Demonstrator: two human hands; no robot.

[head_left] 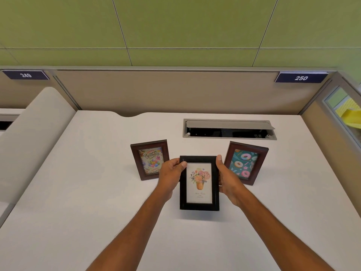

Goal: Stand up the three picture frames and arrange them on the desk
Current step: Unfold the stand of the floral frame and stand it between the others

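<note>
Three picture frames are out on the white desk (97, 192), and the black frame (199, 182) with the flower-pot print sits dead centre, clamped between both hands. The left hand (171, 176) grips its left edge, thumb across the front; the right hand (227, 180) grips the right edge, thumb up at the top corner. Whether its bottom edge touches the desk, I cannot tell. At ten o'clock from it, just behind the left hand, the brown birthday frame (149, 159) stands upright. At two o'clock the brown doughnut frame (246, 162) stands too, angled inward. Further back, at one o'clock, the cable tray (229, 129) lies open.
</note>
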